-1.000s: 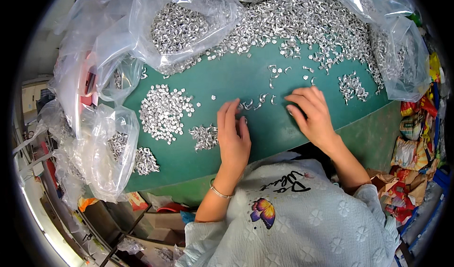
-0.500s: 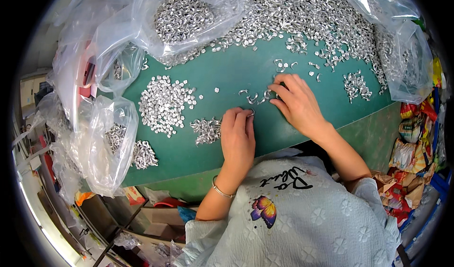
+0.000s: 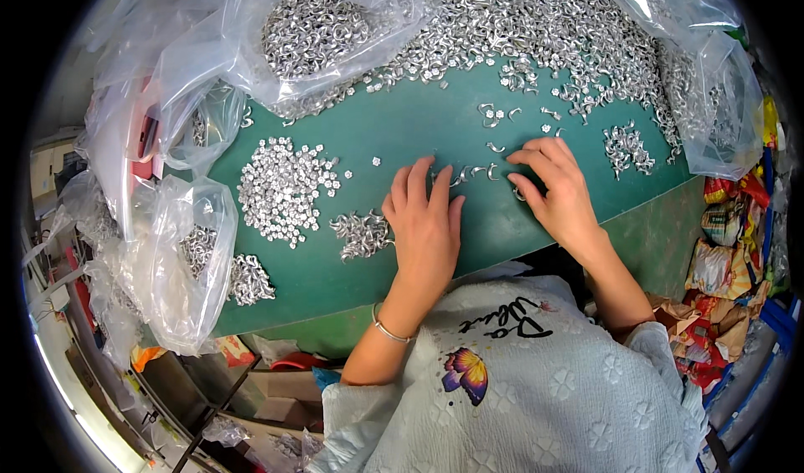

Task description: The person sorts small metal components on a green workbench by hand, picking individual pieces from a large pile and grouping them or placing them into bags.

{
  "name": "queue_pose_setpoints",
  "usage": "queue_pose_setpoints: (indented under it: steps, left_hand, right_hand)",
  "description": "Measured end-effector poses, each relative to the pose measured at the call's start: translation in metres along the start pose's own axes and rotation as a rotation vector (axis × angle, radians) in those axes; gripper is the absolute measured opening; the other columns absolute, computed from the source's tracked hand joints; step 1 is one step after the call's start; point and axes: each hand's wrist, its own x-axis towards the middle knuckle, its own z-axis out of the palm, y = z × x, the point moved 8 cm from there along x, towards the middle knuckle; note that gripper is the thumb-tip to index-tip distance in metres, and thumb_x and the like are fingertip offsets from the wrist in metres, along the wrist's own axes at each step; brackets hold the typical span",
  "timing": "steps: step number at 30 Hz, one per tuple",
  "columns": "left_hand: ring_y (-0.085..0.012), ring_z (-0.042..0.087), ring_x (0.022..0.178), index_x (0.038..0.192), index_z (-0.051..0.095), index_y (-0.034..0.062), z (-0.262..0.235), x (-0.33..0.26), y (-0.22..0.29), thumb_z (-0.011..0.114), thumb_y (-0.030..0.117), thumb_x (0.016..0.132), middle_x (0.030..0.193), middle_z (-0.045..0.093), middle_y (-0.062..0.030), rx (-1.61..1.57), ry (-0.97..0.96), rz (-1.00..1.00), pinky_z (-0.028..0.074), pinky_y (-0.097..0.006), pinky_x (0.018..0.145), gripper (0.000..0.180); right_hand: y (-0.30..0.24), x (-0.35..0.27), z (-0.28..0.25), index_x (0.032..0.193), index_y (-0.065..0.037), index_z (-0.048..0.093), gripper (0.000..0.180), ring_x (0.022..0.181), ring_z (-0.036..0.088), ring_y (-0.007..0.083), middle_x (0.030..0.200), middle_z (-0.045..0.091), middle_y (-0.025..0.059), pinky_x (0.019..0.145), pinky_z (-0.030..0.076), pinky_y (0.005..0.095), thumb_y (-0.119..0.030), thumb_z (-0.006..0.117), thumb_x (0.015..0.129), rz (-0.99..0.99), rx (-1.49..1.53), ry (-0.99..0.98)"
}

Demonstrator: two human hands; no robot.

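Your left hand (image 3: 424, 230) is loosely spread and your right hand (image 3: 559, 192) half open; I can't tell if they hold anything. Curvy silver bits (image 3: 491, 172) lie between them in a row running sideways.

Flower pile (image 3: 280, 192): one. Relative to it: loose flowers (image 3: 376, 161), two, just right; small hook piles (image 3: 360, 235), three (below, lower right, far right); left hand (image 3: 424, 222), one, right; right hand (image 3: 556, 187), one, farther right; bracelet (image 3: 390, 333), one, lower right.

The pieces (image 3: 280, 192) look shiny metal, the tabletop (image 3: 402, 125) smooth (nearly matt), the bags (image 3: 172, 268) glossy plastic.
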Motion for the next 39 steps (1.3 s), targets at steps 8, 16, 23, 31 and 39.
queue_pose_setpoints:
  steps: [8, 16, 23, 31, 39]
  left_hand:
    - [-0.0374, 0.047, 0.117, 0.118, 0.057, 0.0010, 0.001, 0.009, 0.004, 0.069, 0.002, 0.080, 0.128, 0.049, -0.0159, -0.113, 0.058, -0.007, 0.039, -0.046, 0.098, 0.040]
    - [-0.0359, 0.049, 0.113, 0.117, 0.057, -0.0001, 0.006, 0.005, 0.011, 0.068, -0.001, 0.079, 0.124, 0.052, -0.0155, -0.161, 0.008, 0.034, 0.042, -0.044, 0.096, 0.039]
    - [-0.0349, 0.049, 0.113, 0.113, 0.060, 0.0024, 0.014, 0.009, 0.038, 0.071, 0.005, 0.078, 0.123, 0.052, -0.0139, -0.138, 0.019, 0.138, 0.036, -0.048, 0.099, 0.037]
    - [-0.0320, 0.051, 0.107, 0.093, 0.059, 0.0040, 0.021, 0.007, 0.038, 0.072, 0.004, 0.075, 0.109, 0.054, -0.0113, -0.090, 0.056, 0.158, 0.035, -0.047, 0.092, 0.022]
    - [-0.0331, 0.049, 0.106, 0.097, 0.055, 0.0030, 0.000, 0.006, 0.018, 0.071, 0.001, 0.076, 0.111, 0.051, -0.0145, -0.089, 0.048, 0.036, 0.036, -0.044, 0.092, 0.027]
  right_hand:
    - [-0.022, 0.016, 0.025, 0.083, -0.006, 0.062, 0.013, 0.088, 0.053, 0.0246, 0.093, 0.058, 0.0047, 0.075, 0.039, 0.0343, -0.008, 0.072, 0.075, -0.140, -0.128, -0.046]
    - [0.056, -0.028, -0.077, 0.085, -0.005, 0.065, 0.011, 0.082, 0.055, 0.0262, 0.087, 0.060, 0.0078, 0.074, 0.039, 0.0370, -0.005, 0.072, 0.076, 0.163, -0.408, 0.246]
    - [0.021, -0.015, -0.055, 0.092, -0.005, 0.065, 0.020, 0.087, 0.053, 0.0274, 0.095, 0.057, 0.0076, 0.077, 0.040, 0.0372, -0.005, 0.072, 0.073, -0.013, -0.231, 0.277]
    - [0.008, 0.020, 0.010, 0.086, -0.005, 0.064, 0.015, 0.088, 0.054, 0.0248, 0.094, 0.060, 0.0050, 0.074, 0.040, 0.0364, -0.006, 0.072, 0.073, -0.151, -0.147, -0.087]
    - [0.062, -0.030, -0.078, 0.091, -0.004, 0.064, 0.019, 0.088, 0.055, 0.0283, 0.093, 0.059, 0.0084, 0.078, 0.040, 0.0398, -0.005, 0.072, 0.074, 0.273, -0.518, 0.108]
